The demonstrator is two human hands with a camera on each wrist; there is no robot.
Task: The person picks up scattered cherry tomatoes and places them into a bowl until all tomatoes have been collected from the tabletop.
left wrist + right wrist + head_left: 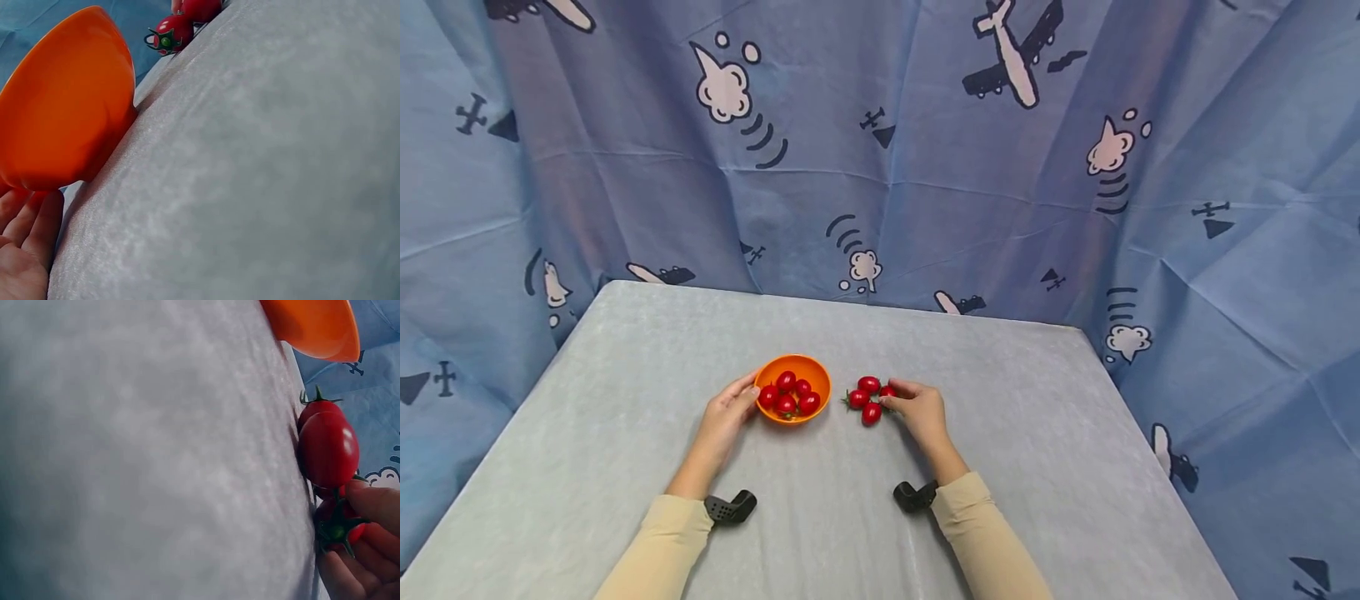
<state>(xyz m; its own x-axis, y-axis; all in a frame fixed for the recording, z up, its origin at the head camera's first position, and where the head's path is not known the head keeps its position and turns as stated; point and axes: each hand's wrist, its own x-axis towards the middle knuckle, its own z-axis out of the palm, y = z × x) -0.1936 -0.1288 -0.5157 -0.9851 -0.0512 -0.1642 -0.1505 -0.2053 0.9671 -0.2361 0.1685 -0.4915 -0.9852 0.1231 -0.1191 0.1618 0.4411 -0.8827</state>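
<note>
My left hand (727,414) holds the orange bowl (819,377) at its left side, thumb at the rim. In the left wrist view, its fingers (39,225) lie against the bowl's outer wall. Several red cherry tomatoes (786,382) are inside the bowl. To the right of it, my right hand (926,418) pinches a cherry tomato (887,391) between thumb and fingers. Its green stem star shows in the right wrist view, low beside the cloth. Three more cherry tomatoes (871,413) lie close to the left of that hand.
A pale grey cloth (1000,400) covers the table. Blue curtains (820,108) printed with planes and clouds hang behind and at both sides. A black wrist camera (730,507) is strapped to the left wrist, another (914,497) to the right.
</note>
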